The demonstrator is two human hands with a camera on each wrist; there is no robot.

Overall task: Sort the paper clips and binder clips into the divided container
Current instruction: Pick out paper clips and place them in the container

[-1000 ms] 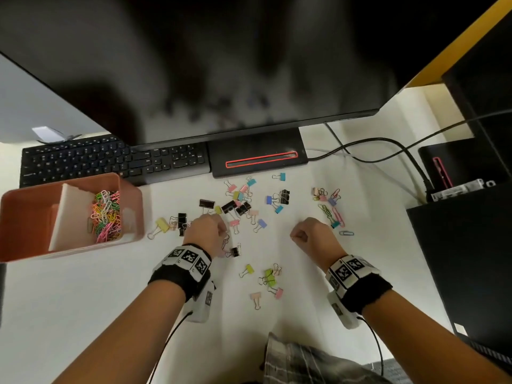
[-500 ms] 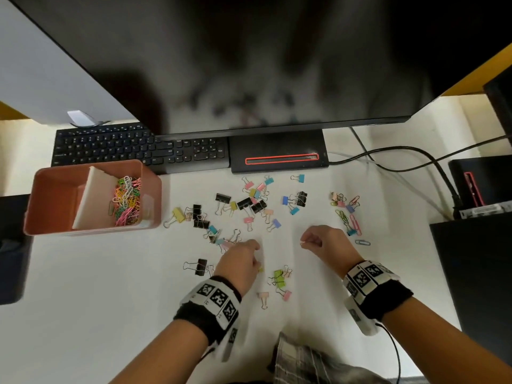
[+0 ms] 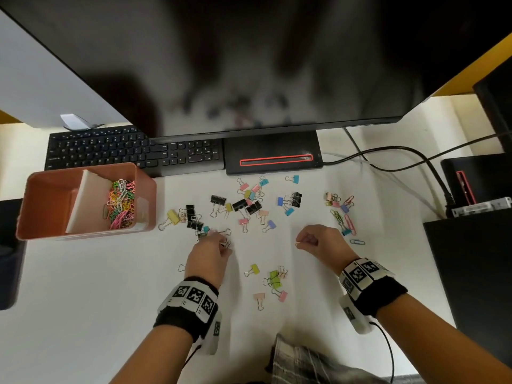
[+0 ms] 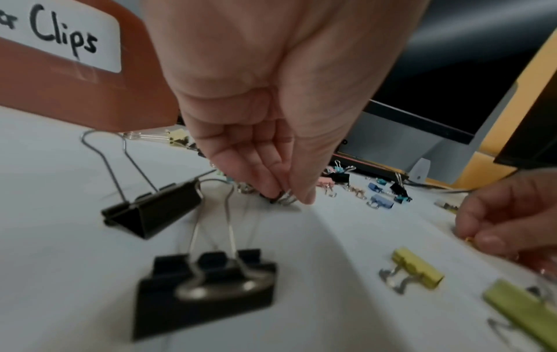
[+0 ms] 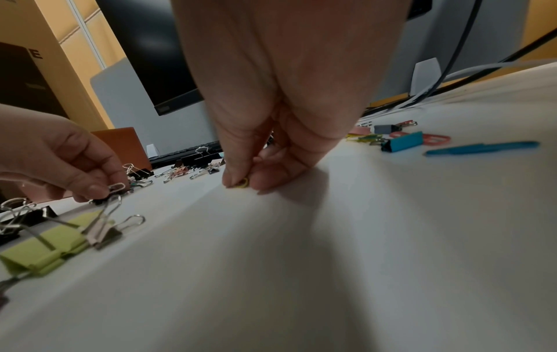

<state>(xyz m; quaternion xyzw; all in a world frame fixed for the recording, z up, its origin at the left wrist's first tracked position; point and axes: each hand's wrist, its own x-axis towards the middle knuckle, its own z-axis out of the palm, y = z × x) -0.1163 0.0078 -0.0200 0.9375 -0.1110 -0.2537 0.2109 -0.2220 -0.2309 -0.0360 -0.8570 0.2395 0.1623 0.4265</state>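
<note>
Landmark: the orange divided container [image 3: 41, 189], far left of the desk [image 3: 83, 286].

- Container: its right compartment holds a heap of coloured paper clips [image 3: 120, 203]; the left compartment's floor shows nothing I can make out.
- Right of the container: left hand [image 3: 207, 254], fingers bunched and curled down, pinching a small black binder clip [image 4: 278, 197] by its wire loops, low on the desk.
- Further right: scattered binder clips [image 3: 246, 203], unsorted.
- Furthest right: right hand [image 3: 321, 241], thumb and forefinger pinching a small yellow paper clip [image 5: 242, 183].

Judgement: both hands are mid-pickup. Lift each straight up and check that no neighbour's wire handle comes along. Binder clip goes left of the divider, paper clip right.

Unclear: the container's label is cut off, only "Clips" legible. How firmly the left hand holds cannot be told.
</note>
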